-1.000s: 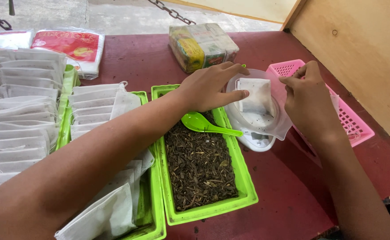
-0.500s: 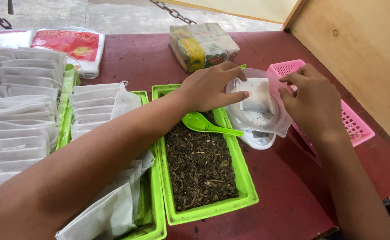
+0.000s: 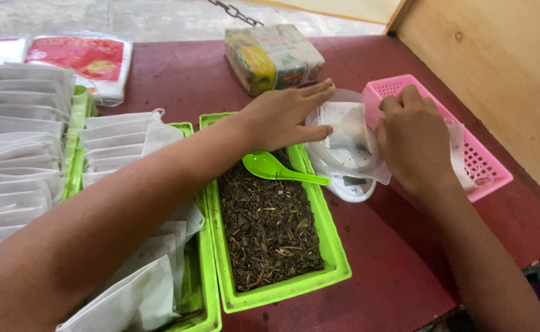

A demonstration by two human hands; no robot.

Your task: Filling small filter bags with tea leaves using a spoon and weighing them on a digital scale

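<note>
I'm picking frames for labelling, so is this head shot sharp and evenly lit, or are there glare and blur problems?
Head view: soft, even daylight, no harsh shadows; the tea tray and green spoon are sharp; the left forearm looms large and slightly soft near the lens; the left hand and right hand are clear; the clear plastic dish shows only mild sheen.

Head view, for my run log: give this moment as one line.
left hand: on white filter bag | right hand: at bag's right edge | bag: over small scale | green spoon: on loose tea tray
</note>
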